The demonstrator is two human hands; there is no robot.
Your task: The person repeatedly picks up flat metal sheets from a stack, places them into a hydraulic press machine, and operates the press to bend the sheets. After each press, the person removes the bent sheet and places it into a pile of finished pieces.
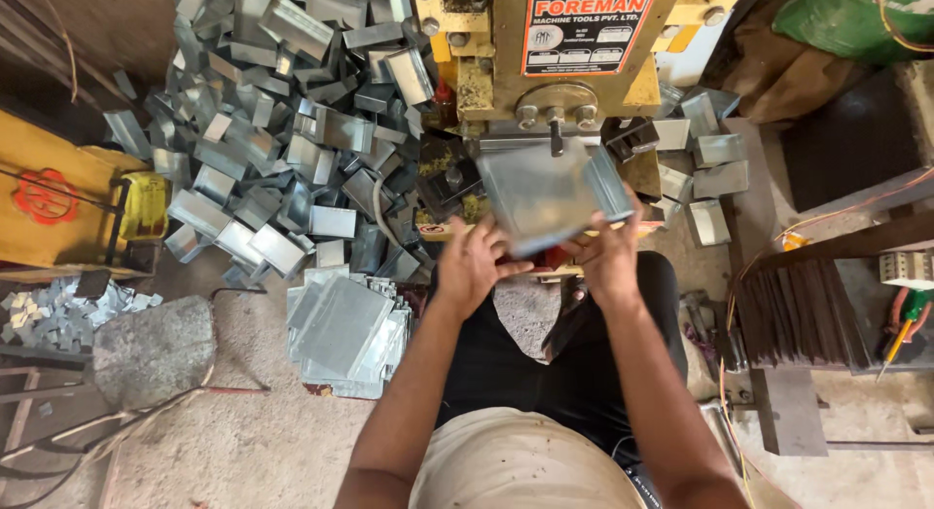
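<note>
At the bottom centre of the frame sits the person's lap, in a pale shirt and black trousers, with both forearms reaching up toward the middle. The left hand [474, 264] has its fingers closed on the near left edge of a bent sheet-metal piece [550, 193], and the right hand [608, 256] is clamped on its near right edge, thumb on top; the piece is held tilted just above centre frame, its far end right under the press. Left of the lap, in the lower middle-left, a stack of flat metal blanks [342, 329] lies on the dusty concrete floor [243, 441], and a grey stone block [156, 348] rests further left. At the right edge, a dark ribbed block [793, 309] sits on a steel frame, with a green-handled screwdriver [910, 319] beside it. Beyond the hands, at top centre, stands the yellow press machine [506, 42] with its red plate. A large heap of folded metal parts [282, 110] fills the upper left, and a few more folded pieces [705, 168] lie to the upper right.
</note>
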